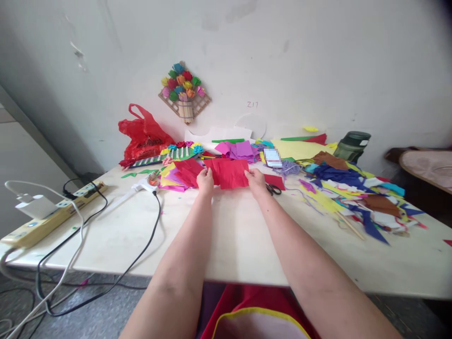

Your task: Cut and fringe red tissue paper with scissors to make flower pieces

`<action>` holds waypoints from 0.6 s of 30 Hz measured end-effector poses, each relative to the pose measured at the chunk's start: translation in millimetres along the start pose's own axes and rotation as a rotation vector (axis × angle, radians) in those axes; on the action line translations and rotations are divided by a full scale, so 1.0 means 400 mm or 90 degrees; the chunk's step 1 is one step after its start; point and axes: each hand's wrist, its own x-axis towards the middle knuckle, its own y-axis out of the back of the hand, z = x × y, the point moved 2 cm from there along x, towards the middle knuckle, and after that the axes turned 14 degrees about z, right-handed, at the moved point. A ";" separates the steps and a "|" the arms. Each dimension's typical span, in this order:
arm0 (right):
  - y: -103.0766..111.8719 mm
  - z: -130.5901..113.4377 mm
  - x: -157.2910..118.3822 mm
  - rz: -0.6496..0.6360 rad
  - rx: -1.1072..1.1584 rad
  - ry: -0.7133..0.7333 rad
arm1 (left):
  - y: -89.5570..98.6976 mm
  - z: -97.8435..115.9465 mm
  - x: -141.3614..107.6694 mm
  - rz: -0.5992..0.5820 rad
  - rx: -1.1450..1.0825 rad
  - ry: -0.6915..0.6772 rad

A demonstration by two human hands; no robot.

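Observation:
A sheet of red crepe paper (230, 174) is stretched between my two hands above the far part of the table. My left hand (205, 180) pinches its left end, and my right hand (255, 180) pinches its right end. Beside my left hand lies a fanned stack of coloured paper (173, 178) in yellow, purple and red. Black-handled scissors (273, 189) rest by my right hand, their blades hidden. Behind the sheet are purple paper pieces (242, 149).
A white glue gun (143, 184) with a black cord and a power strip (52, 217) lie at left. Paper scraps (370, 202) heap at right before a green bottle (351, 147). At the back are a red plastic bag (143, 134) and a phone (272, 157).

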 end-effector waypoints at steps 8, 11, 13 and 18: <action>-0.008 0.018 -0.010 -0.056 -0.086 0.031 | 0.072 0.065 0.105 0.092 0.379 -0.188; -0.013 0.021 -0.015 -0.071 -0.093 0.037 | 0.098 0.085 0.120 0.108 0.405 -0.166; -0.016 0.022 -0.014 -0.066 -0.086 0.029 | 0.103 0.101 0.116 0.148 0.395 -0.187; -0.015 0.031 0.009 -0.040 -0.025 0.009 | 0.038 0.128 0.070 0.126 0.252 -0.258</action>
